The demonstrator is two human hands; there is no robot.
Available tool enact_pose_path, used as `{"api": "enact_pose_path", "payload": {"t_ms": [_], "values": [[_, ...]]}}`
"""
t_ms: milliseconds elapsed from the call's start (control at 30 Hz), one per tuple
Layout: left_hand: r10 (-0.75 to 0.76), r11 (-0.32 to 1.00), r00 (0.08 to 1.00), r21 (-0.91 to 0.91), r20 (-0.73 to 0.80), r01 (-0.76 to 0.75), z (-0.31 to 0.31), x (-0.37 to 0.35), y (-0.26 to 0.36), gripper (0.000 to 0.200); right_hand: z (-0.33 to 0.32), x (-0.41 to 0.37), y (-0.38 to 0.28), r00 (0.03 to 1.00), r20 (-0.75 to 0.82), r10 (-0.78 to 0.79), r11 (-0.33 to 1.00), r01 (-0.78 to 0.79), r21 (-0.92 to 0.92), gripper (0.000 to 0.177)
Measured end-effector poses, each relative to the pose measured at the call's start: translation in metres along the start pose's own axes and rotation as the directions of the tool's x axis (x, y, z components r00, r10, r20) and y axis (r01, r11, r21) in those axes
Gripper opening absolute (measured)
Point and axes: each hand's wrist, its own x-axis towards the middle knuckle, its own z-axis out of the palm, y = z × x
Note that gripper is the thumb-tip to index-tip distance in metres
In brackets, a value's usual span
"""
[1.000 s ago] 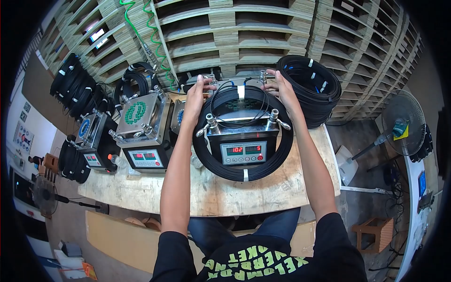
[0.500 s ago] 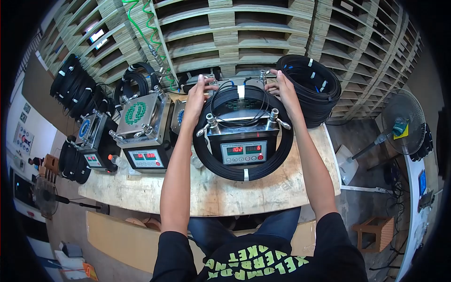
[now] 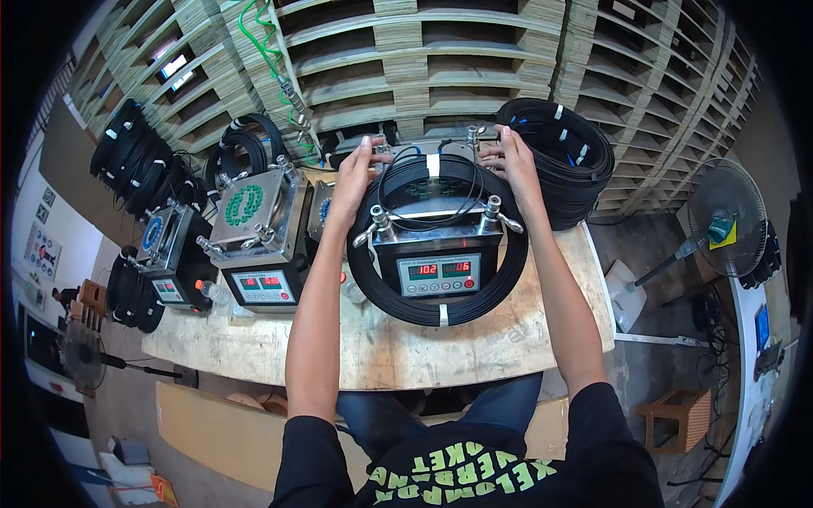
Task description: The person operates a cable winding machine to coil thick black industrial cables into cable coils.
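Observation:
A large coil of black cable (image 3: pixel 373 288) hangs around the nearest polishing machine (image 3: pixel 440 251), framing its front panel with red digits. White tape binds the coil at top and bottom. Thinner loops of cable arch over the machine's top plate. At the rear left corner is my left hand (image 3: pixel 359 173), thumb up and fingers apart, beside a metal knob. My right hand (image 3: pixel 513 162) is at the rear right corner, its fingers spread near another clamp knob (image 3: pixel 474 135). Whether the fingertips touch the machine is hard to see.
Two similar machines stand left, one with a green-dotted top plate (image 3: pixel 246 206). Stacked black cable coils (image 3: pixel 584 190) sit behind my right hand; more hang at far left. A small bottle (image 3: pixel 212 290) is on the wooden table (image 3: pixel 406 360). A fan (image 3: pixel 724 220) stands right; pallets rise behind.
Both hands stay almost in place beside the machine's rear corners. The right display on the nearest machine changes from 6 to 06, and the second machine's digits also differ.

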Motion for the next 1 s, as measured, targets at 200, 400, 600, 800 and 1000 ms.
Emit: {"api": "enact_pose_path", "payload": {"t_ms": [200,400,600,800,1000], "values": [[-0.006,1.0,1.0,0.015,-0.016,0.007,0.001,-0.001,0.002,0.064,-0.003,0.0,-0.001,0.997,0.075,-0.014,0.994,0.022,-0.107,0.052],[-0.025,0.999,0.995,0.037,-0.094,0.029,-0.003,0.001,-0.002,0.062,-0.003,0.002,-0.001,0.986,0.162,-0.026,0.999,0.03,-0.021,0.053],[0.005,1.0,0.998,0.029,-0.064,-0.003,0.0,0.0,-0.001,0.059,-0.002,0.0,0.0,0.996,0.093,-0.016,0.999,0.012,0.047,0.052],[-0.018,1.0,1.0,-0.01,0.015,0.019,0.003,-0.004,0.009,0.061,-0.004,-0.003,0.0,0.999,0.034,-0.04,0.999,0.042,-0.036,0.048],[0.012,0.999,0.999,0.037,-0.048,-0.01,-0.001,-0.001,0.001,0.061,-0.003,0.0,0.001,0.989,0.146,-0.034,0.997,0.044,-0.069,0.047]]}}
